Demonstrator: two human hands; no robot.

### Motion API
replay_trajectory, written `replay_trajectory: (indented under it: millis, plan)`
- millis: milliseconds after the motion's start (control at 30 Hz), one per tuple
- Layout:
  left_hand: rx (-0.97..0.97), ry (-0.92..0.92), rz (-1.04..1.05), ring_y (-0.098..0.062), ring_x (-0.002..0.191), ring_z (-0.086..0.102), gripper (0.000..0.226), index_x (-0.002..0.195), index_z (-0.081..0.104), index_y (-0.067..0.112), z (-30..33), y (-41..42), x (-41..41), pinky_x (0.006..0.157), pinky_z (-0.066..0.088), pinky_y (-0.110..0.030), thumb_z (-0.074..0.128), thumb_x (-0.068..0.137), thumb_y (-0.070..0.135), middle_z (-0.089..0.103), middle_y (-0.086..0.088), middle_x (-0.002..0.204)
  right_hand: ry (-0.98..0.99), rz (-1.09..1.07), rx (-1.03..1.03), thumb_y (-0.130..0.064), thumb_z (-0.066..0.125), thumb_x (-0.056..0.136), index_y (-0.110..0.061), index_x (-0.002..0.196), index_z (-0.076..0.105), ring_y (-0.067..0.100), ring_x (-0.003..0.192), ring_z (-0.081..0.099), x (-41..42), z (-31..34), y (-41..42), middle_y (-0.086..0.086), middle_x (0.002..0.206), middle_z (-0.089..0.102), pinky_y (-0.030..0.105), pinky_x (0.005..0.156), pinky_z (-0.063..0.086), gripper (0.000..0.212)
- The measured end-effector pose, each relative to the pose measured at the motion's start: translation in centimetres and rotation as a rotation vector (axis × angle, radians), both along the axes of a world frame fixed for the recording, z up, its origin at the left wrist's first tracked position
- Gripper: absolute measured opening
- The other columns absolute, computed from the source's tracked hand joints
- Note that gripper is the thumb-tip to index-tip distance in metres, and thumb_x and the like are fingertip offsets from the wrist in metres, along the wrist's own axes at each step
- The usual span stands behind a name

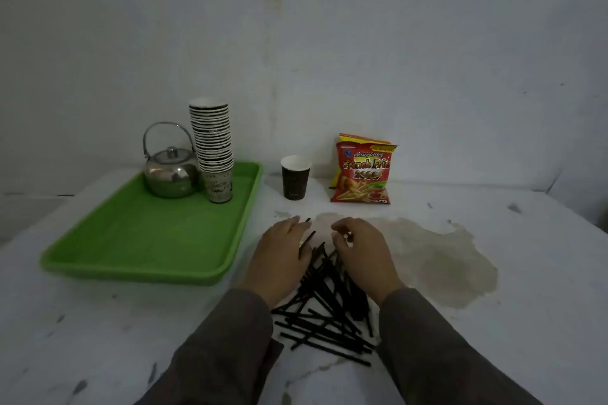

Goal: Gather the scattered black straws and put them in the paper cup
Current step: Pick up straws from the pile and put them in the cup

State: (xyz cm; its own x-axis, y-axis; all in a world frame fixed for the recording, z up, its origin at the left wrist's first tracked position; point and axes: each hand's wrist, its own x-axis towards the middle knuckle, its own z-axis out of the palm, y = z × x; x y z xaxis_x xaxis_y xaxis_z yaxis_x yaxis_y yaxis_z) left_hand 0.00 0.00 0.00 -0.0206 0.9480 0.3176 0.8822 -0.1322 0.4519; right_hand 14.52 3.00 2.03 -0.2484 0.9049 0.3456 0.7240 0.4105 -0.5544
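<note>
Several black straws (329,312) lie in a loose pile on the white table, between my two forearms. My left hand (281,256) lies flat against the pile's left side, fingers fairly straight and touching the far straws. My right hand (360,253) sits on the pile's right side with fingers curled over the far ends of some straws. A dark paper cup (295,177) with a white inside stands upright beyond my hands, apart from them, with nothing visible in it.
A green tray (148,240) at the left holds a steel kettle (171,171) and a tall stack of paper cups (214,148). A red snack bag (362,171) leans against the wall right of the cup. A brown stain (444,256) marks the table.
</note>
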Motion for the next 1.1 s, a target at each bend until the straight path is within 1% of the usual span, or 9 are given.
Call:
replay_trajectory:
  millis: [67,267,400,467,533,733,900,1000,1100]
  plan:
    - [0.016,0.012,0.004,-0.019,0.130,0.037,0.043,0.133,0.043,0.019,-0.5,0.7,-0.2,0.109,0.031,-0.032,0.048,0.092,0.027,0.042,-0.004,0.143,0.028,-0.021,-0.034,-0.020,0.051,0.088,-0.017,0.105,0.063,0.018,0.093,0.057,-0.2,-0.7,0.8,0.004,0.103,0.064,0.034,0.086,0.047,0.021]
    - [0.013,0.058,0.043,-0.018,0.112,0.046,0.034,0.124,0.050,0.020,-1.7,1.5,-0.4,0.095,0.041,-0.033,0.047,0.092,0.031,0.054,0.001,0.125,-0.073,-0.023,-0.063,-0.025,0.051,0.089,-0.017,0.104,0.062,0.018,0.087,0.057,-0.8,-2.5,1.8,0.005,0.101,0.063,0.030,0.079,0.047,0.020]
    - [-0.029,0.108,0.049,-0.017,0.114,0.043,0.032,0.120,0.053,0.020,-2.6,1.5,-0.4,0.093,0.040,-0.028,0.046,0.092,0.034,0.051,0.000,0.124,-0.151,-0.036,-0.059,-0.036,0.054,0.087,-0.018,0.108,0.059,0.019,0.091,0.057,-1.3,-3.5,2.1,0.005,0.102,0.063,0.030,0.079,0.047,0.028]
    - [-0.041,0.073,0.052,-0.016,0.114,0.041,0.030,0.118,0.055,0.018,-2.8,1.5,-0.5,0.092,0.041,-0.028,0.047,0.093,0.032,0.050,-0.001,0.122,-0.229,-0.031,-0.025,-0.040,0.054,0.087,-0.020,0.111,0.056,0.019,0.094,0.055,-1.6,-4.2,1.9,0.003,0.103,0.063,0.030,0.081,0.046,0.032]
    - [-0.050,0.028,0.060,-0.015,0.109,0.043,0.026,0.115,0.057,0.016,-2.7,1.5,-0.5,0.089,0.043,-0.028,0.047,0.093,0.028,0.050,-0.001,0.116,-0.251,-0.015,0.003,-0.040,0.053,0.087,-0.021,0.114,0.055,0.019,0.094,0.055,-2.0,-4.6,1.5,0.003,0.102,0.064,0.030,0.081,0.045,0.033]
    - [-0.116,0.000,0.089,-0.018,0.099,0.052,0.021,0.107,0.060,0.014,-2.1,1.4,-0.1,0.079,0.045,-0.027,0.049,0.091,0.022,0.054,-0.004,0.108,-0.084,0.082,-0.091,-0.017,0.055,0.088,-0.017,0.117,0.054,0.019,0.088,0.059,-2.8,-4.5,1.2,0.007,0.100,0.065,0.033,0.078,0.049,0.030]
    - [-0.175,-0.018,0.150,-0.018,0.087,0.059,0.018,0.095,0.064,0.011,-1.2,1.3,0.0,0.073,0.048,-0.029,0.053,0.087,0.022,0.062,-0.006,0.099,-0.036,0.064,-0.126,-0.017,0.059,0.085,-0.020,0.122,0.050,0.012,0.079,0.055,-2.9,-4.5,0.8,0.002,0.091,0.062,0.024,0.070,0.046,0.038]
    - [-0.211,-0.059,0.175,-0.020,0.080,0.062,0.018,0.088,0.066,0.007,-0.9,1.2,0.0,0.071,0.051,-0.033,0.055,0.082,0.020,0.067,-0.009,0.089,0.023,0.029,-0.139,-0.015,0.062,0.082,-0.022,0.121,0.046,0.010,0.079,0.048,-3.0,-4.3,0.6,-0.003,0.096,0.048,0.020,0.067,0.039,0.042]
    - [-0.214,-0.177,0.199,-0.020,0.075,0.062,0.015,0.079,0.066,0.006,-0.8,1.0,-0.2,0.070,0.052,-0.035,0.059,0.077,0.019,0.068,-0.010,0.081,0.095,0.005,-0.163,-0.010,0.065,0.079,-0.022,0.122,0.042,0.011,0.086,0.047,-3.0,-4.1,0.5,-0.005,0.105,0.034,0.016,0.070,0.036,0.051]
